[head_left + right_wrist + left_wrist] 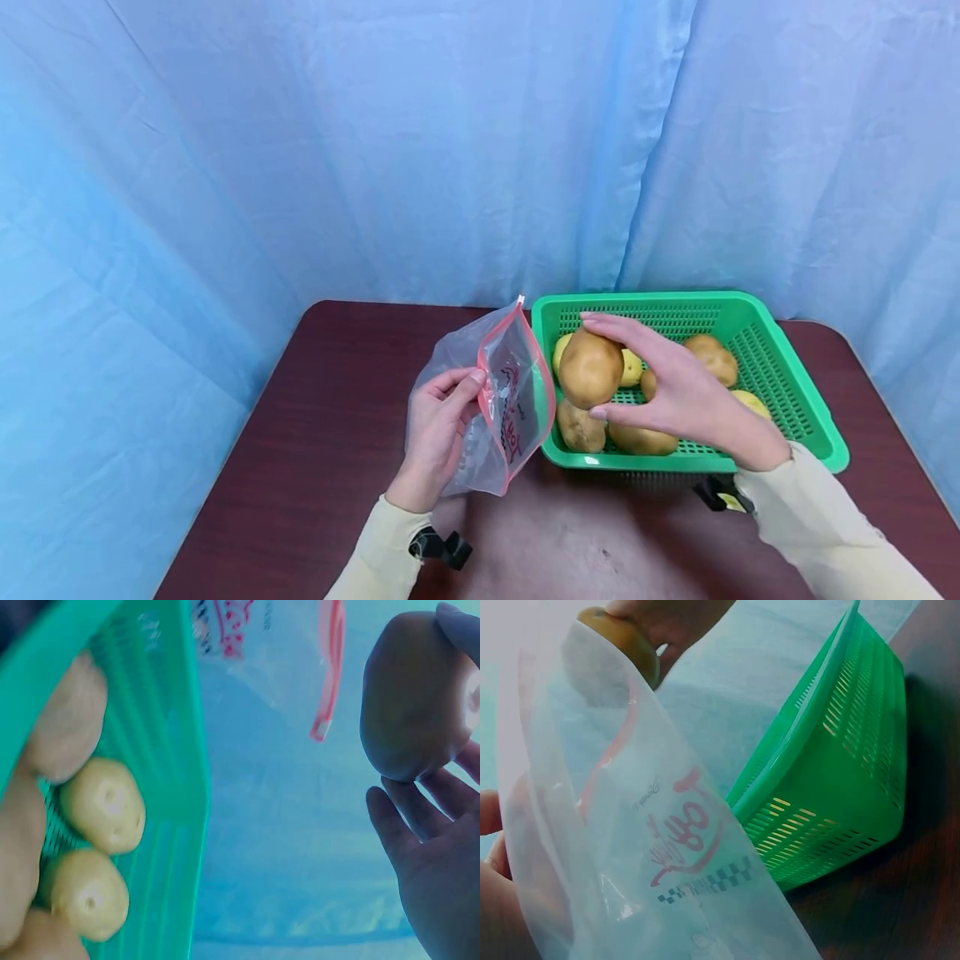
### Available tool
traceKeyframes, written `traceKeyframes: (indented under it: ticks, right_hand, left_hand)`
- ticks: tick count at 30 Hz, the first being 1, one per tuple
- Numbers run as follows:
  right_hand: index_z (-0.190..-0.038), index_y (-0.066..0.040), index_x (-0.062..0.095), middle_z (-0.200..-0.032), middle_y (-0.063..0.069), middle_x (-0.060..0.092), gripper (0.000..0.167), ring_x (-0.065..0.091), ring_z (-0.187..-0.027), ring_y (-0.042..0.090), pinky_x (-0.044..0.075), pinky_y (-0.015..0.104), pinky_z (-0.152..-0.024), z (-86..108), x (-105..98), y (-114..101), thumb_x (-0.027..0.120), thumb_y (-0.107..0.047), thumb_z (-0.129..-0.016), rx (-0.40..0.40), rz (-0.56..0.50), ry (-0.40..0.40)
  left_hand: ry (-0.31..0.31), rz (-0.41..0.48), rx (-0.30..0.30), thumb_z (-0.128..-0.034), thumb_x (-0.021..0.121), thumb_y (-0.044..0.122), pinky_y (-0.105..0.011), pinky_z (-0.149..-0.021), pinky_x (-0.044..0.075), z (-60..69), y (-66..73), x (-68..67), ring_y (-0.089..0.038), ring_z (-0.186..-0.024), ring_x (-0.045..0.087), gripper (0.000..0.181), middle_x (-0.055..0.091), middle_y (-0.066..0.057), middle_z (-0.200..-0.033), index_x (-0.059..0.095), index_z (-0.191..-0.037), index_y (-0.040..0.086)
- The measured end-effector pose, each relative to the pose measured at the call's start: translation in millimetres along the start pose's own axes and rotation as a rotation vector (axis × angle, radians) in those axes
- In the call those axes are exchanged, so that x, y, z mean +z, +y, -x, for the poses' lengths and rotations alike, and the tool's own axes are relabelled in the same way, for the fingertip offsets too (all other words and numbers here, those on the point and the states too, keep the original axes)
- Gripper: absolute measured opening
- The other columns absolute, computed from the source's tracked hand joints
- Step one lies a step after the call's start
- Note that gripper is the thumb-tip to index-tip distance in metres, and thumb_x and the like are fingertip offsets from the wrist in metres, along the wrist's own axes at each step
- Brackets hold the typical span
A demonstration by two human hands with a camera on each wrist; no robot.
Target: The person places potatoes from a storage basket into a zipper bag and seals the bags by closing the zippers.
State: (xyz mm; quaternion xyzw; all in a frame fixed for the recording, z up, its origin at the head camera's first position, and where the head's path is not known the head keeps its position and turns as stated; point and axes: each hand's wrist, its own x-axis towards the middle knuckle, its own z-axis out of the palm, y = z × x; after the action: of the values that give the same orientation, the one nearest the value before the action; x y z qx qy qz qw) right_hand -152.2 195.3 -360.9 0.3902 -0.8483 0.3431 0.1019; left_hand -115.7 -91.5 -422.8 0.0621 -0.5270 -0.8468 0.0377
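A clear zip bag (510, 408) with a pink-red rim and red printing hangs from my left hand (442, 425), which pinches one side of its mouth between thumb and fingers. The bag's mouth gapes toward the right. My right hand (675, 392) grips a brown potato (591, 369) above the left end of a green basket (787, 400), just right of the bag's mouth. In the left wrist view the potato (619, 649) shows behind the bag's upper edge. The right wrist view shows the potato (416, 697) held by thumb and fingertips.
Inside the basket lie several brown potatoes (712, 358) and smaller yellow ones (105, 802). It stands on a dark red-brown table (322, 433), toward the back right. Light blue curtains (450, 150) hang behind and beside the table. Black straps (442, 547) circle both wrists.
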Motion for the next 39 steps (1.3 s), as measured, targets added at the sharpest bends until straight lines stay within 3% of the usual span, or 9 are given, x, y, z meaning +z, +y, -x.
traceKeyframes:
  ticks: [6,12,15,25,31,33,35,39]
  right_hand:
    - [-0.15,-0.01,0.05,-0.157,0.008,0.047,0.089,0.042,-0.145,0.02,0.038,0.02,-0.112,-4.9,17,-12,0.094,-0.018,-0.073,-0.067,-0.117,0.066]
    - [-0.149,-0.005,0.05,-0.154,0.013,0.048,0.084,0.044,-0.141,0.028,0.037,0.024,-0.113,-12.5,39,-17,0.081,-0.052,-0.086,-0.148,-0.142,0.121]
    - [-0.149,-0.004,0.05,-0.152,0.015,0.048,0.084,0.045,-0.14,0.028,0.037,0.026,-0.114,-15.2,48,-18,0.077,-0.054,-0.088,-0.169,-0.153,0.128]
    - [-0.155,-0.011,0.045,-0.161,0.008,0.043,0.085,0.039,-0.148,0.025,0.03,0.025,-0.119,-10.1,62,-14,0.084,-0.041,-0.086,-0.111,-0.029,-0.034]
    - [-0.158,-0.013,0.042,-0.163,0.001,0.04,0.089,0.027,-0.155,0.026,0.021,0.04,-0.125,-7.4,63,-13,0.08,-0.052,-0.087,-0.086,0.008,-0.109]
    - [-0.157,-0.013,0.043,-0.164,0.001,0.038,0.088,0.027,-0.155,0.026,0.024,0.043,-0.124,-5.2,64,-14,0.079,-0.053,-0.088,-0.052,0.023,-0.088]
    - [-0.155,-0.01,0.046,-0.162,0.005,0.041,0.081,0.034,-0.151,0.028,0.032,0.047,-0.12,-2.5,66,-16,0.08,-0.046,-0.09,0.0,0.048,-0.006]
    - [-0.139,-0.007,0.061,-0.134,0.006,0.065,0.054,0.065,-0.118,0.021,0.055,0.045,-0.096,3.1,72,-23,0.078,-0.032,-0.094,0.189,0.084,0.205]
  left_hand:
    - [0.0,-0.026,0.007,-0.0962,0.071,0.005,-0.025,-0.069,0.058,-1.4,2.2,-1.8,-0.014,-0.072,0.065,0.013,0.072,-0.008,-0.088,0.076,-0.104,-0.005]
    - [-0.023,-0.044,0.006,-0.0949,0.072,0.003,-0.023,-0.064,0.056,-4.3,3.5,-2.5,-0.01,-0.066,0.062,0.008,0.069,-0.004,-0.08,0.077,-0.099,-0.002]
    - [-0.037,-0.05,-0.002,-0.0944,0.072,0.003,-0.022,-0.064,0.057,-5.6,3.2,-2.5,-0.009,-0.066,0.062,0.006,0.069,-0.004,-0.079,0.077,-0.097,-0.001]
    - [-0.057,-0.082,-0.021,-0.0953,0.072,0.005,-0.022,-0.065,0.057,-5.3,4.5,-0.6,-0.01,-0.068,0.062,0.011,0.067,-0.004,-0.082,0.075,-0.101,-0.004]
    - [-0.066,-0.044,-0.021,-0.0954,0.07,0.002,-0.022,-0.063,0.056,-4.2,6.3,0.7,-0.009,-0.067,0.063,0.007,0.068,-0.003,-0.08,0.076,-0.097,-0.001]
    - [-0.071,-0.031,-0.02,-0.0958,0.07,0.002,-0.022,-0.062,0.056,-2.5,7.2,0.9,-0.009,-0.065,0.064,0.007,0.069,-0.003,-0.079,0.077,-0.096,0.002]
    - [-0.07,-0.023,-0.014,-0.096,0.069,0.002,-0.022,-0.061,0.056,-0.5,8.3,0.6,-0.01,-0.065,0.064,0.008,0.069,-0.004,-0.079,0.077,-0.095,0.004]
    - [-0.062,-0.015,-0.002,-0.0958,0.069,0.001,-0.023,-0.062,0.056,3.1,11.0,-1.0,-0.011,-0.066,0.063,0.009,0.069,-0.004,-0.08,0.078,-0.097,0.004]
